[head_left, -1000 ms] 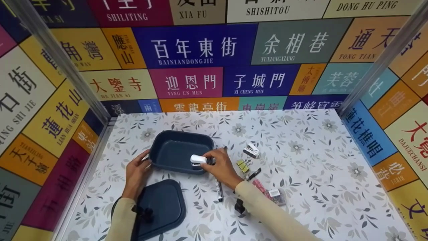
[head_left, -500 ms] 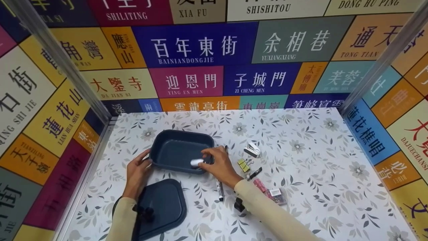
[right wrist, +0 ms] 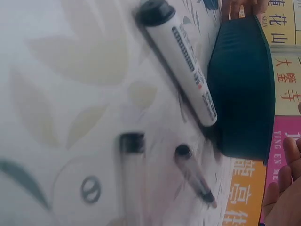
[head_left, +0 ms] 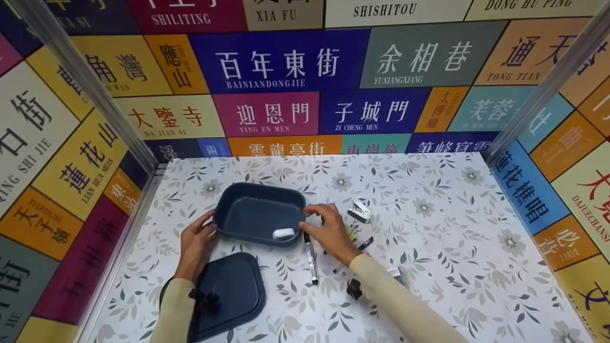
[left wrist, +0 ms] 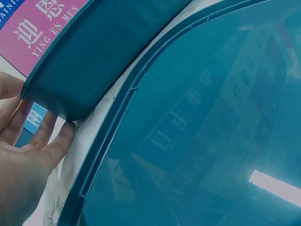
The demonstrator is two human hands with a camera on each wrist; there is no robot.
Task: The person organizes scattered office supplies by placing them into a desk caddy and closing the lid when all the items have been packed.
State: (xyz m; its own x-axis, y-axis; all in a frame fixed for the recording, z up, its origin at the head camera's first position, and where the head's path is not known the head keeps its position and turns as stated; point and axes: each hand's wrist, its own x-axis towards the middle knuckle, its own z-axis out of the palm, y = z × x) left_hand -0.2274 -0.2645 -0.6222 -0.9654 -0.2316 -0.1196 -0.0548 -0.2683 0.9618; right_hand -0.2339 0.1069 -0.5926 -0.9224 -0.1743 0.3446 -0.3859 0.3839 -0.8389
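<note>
A dark blue rectangular box point(head_left: 228, 233) stands on the table in the head view. In it, near the front right corner, lies a small white thing point(head_left: 284, 233) shaped like a mini stapler. My left hand point(head_left: 196, 245) rests against the box's left end, its fingertips touching the rim and outer wall in the left wrist view. By the box's right end is my right hand point(head_left: 331, 236), fingers spread and nothing held; in the right wrist view, it appears beyond the box wall. A black-capped white marker point(head_left: 311, 264) lies between the box and the right forearm.
The dark blue lid point(head_left: 233, 290) lies beside the left forearm. Right of the right hand are a white-and-black mini stapler point(head_left: 360, 212), a yellow binder clip point(head_left: 353, 230) and a black pen point(head_left: 366, 244). A small clear case point(head_left: 395, 273) is partly behind the right sleeve. Printed walls enclose the table.
My right hand let go of the white stapler-like thing inside the box and drew back to the right, over the rim. My left hand and the box have hardly moved.
</note>
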